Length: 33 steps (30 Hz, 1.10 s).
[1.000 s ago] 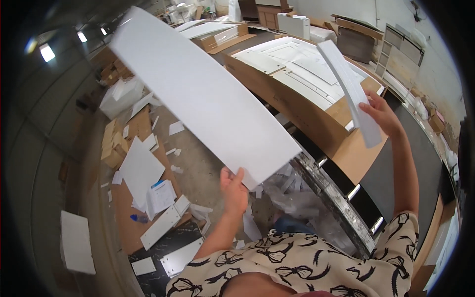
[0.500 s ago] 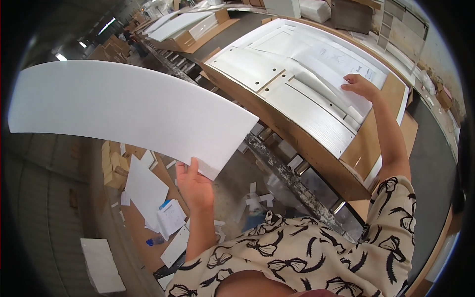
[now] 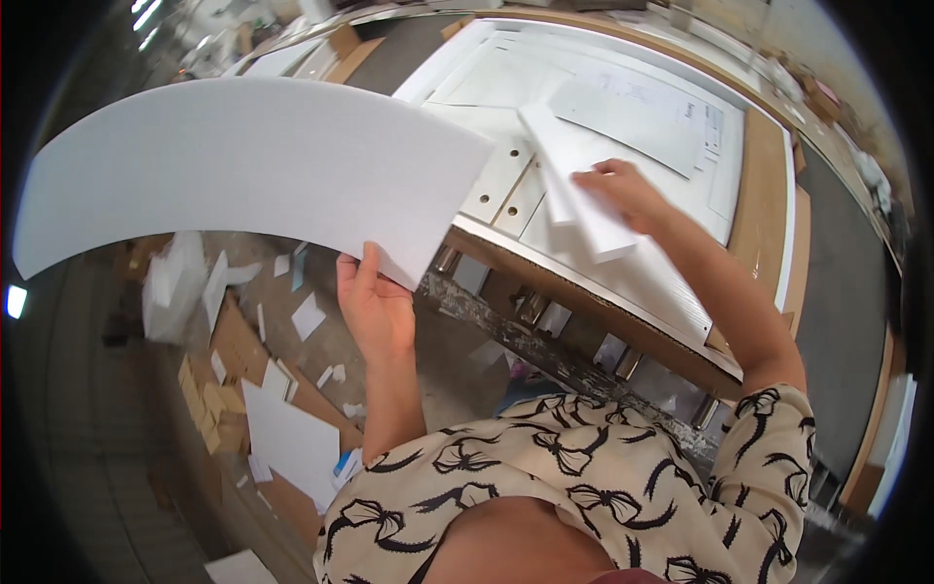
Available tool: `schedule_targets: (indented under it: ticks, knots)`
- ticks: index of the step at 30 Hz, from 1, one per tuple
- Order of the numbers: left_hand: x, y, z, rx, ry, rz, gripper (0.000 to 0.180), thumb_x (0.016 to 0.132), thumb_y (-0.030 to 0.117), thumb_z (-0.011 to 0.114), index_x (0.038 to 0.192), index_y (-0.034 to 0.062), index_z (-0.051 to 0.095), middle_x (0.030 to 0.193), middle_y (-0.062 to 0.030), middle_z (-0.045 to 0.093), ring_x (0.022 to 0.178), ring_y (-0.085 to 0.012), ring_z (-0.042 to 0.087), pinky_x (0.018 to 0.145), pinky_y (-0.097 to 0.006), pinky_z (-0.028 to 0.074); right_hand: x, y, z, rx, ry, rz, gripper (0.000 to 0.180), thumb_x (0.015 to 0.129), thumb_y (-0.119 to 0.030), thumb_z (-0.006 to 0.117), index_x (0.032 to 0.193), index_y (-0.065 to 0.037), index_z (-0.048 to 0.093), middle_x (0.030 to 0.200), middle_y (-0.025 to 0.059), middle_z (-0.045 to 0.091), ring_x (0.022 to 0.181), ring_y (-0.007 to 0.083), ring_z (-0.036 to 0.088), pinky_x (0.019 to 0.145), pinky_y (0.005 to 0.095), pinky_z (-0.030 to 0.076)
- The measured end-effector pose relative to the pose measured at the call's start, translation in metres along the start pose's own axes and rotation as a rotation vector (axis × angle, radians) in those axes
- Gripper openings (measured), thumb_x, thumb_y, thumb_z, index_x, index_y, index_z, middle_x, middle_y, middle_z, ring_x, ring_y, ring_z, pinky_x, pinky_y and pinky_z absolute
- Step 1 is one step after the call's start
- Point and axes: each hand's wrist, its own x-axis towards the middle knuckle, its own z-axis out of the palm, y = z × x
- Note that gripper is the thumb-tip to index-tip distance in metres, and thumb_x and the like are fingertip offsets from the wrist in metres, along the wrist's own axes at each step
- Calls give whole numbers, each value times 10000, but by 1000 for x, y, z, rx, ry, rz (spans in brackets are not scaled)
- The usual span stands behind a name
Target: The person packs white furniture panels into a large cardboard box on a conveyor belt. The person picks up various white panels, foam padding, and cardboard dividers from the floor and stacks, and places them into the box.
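My left hand [image 3: 377, 311] grips a large white foam sheet [image 3: 243, 161] by its lower right corner, thumb on one face. The sheet reaches far to the left, and its right end overlaps the near left corner of an open cardboard box [image 3: 584, 307]. Over the box, my right hand [image 3: 632, 202] is closed on narrow white foam strips [image 3: 547, 146], which tilt and are slightly blurred. Beneath them lie white panels [image 3: 486, 177] with dark round holes. A printed sheet [image 3: 652, 122] rests on the contents farther back.
The box stands on a roller conveyor [image 3: 530, 307]. Brown cardboard [image 3: 764, 209] lines its right end. On the floor at left are small cartons [image 3: 209, 404], a white board [image 3: 292, 438], crumpled clear plastic [image 3: 173, 292] and loose scraps. Another box [image 3: 336, 54] sits farther along.
My right hand has moved left from beside the printed sheet and now lifts narrow foam strips. The large foam sheet stays in my left hand, shifted slightly up. The view has tilted.
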Motion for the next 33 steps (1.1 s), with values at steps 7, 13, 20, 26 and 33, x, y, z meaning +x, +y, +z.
schedule_targets:
  ticks: [7,13,20,26,33]
  knots:
    - [78,-20,-7,-28,-80,-130,151,895,33,492,1040,7,459,1077,-96,534,1003,-178,531,873,-327,447,-10,-30,-24,-194,142,-180,465,778,-294,672,1089,17,521,934,99,568,796,149,544,682,271,463]
    - [107,-34,-8,-40,-100,-192,187,890,25,496,1070,-1,456,1077,-93,536,1003,-172,532,874,-318,447,-25,10,-155,-569,-83,-32,362,791,-162,654,1116,-35,559,960,23,594,836,96,546,723,255,461]
    - [104,-39,3,-79,-98,-190,206,879,33,529,1073,-1,467,1068,-90,546,991,-170,537,876,-318,447,-20,3,-99,-901,51,-184,295,779,-163,671,1028,-12,620,862,29,597,770,104,523,686,244,439]
    - [97,-38,-3,-48,-50,-197,192,879,33,529,1058,-1,472,1068,-93,547,988,-177,541,884,-318,446,-7,7,-109,-818,-31,-160,192,754,-92,671,907,5,608,747,38,562,677,122,494,635,252,428]
    - [98,-29,-31,21,1,-156,146,884,37,521,1017,-5,478,1037,-93,564,964,-174,557,860,-314,461,-7,4,-95,-943,-133,-318,241,751,-100,664,950,6,578,734,67,518,667,166,472,627,288,422]
